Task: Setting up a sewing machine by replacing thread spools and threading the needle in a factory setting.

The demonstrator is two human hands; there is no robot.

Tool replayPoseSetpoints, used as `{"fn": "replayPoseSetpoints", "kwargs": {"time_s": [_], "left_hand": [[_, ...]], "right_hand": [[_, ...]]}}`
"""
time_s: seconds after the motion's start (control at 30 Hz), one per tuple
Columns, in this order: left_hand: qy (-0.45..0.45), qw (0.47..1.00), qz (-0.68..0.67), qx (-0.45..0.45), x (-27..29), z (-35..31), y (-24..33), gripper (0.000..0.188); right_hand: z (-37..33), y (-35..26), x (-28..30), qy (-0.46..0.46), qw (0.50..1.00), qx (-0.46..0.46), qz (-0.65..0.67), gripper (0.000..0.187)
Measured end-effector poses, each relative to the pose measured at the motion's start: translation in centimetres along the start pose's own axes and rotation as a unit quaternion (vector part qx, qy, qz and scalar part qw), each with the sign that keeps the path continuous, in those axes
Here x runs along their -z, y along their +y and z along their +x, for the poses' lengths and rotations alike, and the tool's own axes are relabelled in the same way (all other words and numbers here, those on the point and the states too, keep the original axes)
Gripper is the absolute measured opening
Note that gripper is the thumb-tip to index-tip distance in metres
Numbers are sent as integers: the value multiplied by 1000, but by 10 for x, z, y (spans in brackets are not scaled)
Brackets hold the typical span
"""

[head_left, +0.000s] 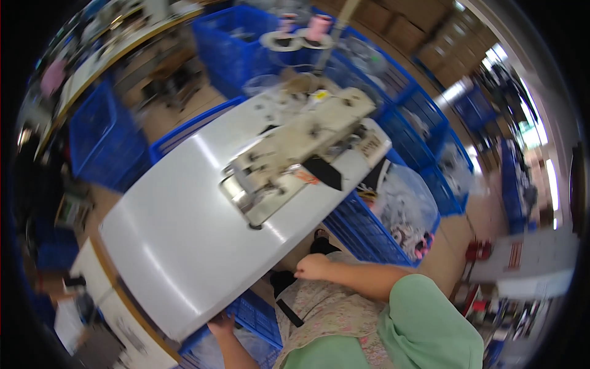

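Note:
My left hand is at the near edge of a white sewing table, beside a blue crate. Its fingers look apart and partly shaded by the edge; I see nothing held in them. In front of my apron, my right hand is closed with its fingers curled in, and whatever may be inside is hidden. A cream sewing machine sits across the tabletop, blurred. Near its needle end lies a metal plate. A black pointed piece, apparently fabric, rests against the machine's near side.
A blue crate with a plastic bag of small pieces stands right of my legs. Another blue crate is below my left hand. Thread cones rise behind the machine. More crates and a long bench lie beyond.

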State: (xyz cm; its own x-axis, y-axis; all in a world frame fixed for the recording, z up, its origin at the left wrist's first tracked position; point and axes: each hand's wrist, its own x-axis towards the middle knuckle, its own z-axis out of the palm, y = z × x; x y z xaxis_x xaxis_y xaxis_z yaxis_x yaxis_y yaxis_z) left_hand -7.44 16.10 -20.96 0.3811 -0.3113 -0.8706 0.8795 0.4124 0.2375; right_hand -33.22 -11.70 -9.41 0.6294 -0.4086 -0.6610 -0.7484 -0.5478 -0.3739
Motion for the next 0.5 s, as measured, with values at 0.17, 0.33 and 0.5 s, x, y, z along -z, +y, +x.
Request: {"fn": "replayPoseSetpoints", "kwargs": {"time_s": [0.17,0.33,0.5], "left_hand": [[190,752,609,167,130,23,1,51],[79,577,808,90,49,-4,-70,44],[-49,500,865,4,-76,-8,-177,33]], "right_hand": [[-59,186,-40,85,966,-200,141,56],[-144,337,-106,90,891,-393,209,41],[-130,415,-128,196,860,-364,300,24]]}}
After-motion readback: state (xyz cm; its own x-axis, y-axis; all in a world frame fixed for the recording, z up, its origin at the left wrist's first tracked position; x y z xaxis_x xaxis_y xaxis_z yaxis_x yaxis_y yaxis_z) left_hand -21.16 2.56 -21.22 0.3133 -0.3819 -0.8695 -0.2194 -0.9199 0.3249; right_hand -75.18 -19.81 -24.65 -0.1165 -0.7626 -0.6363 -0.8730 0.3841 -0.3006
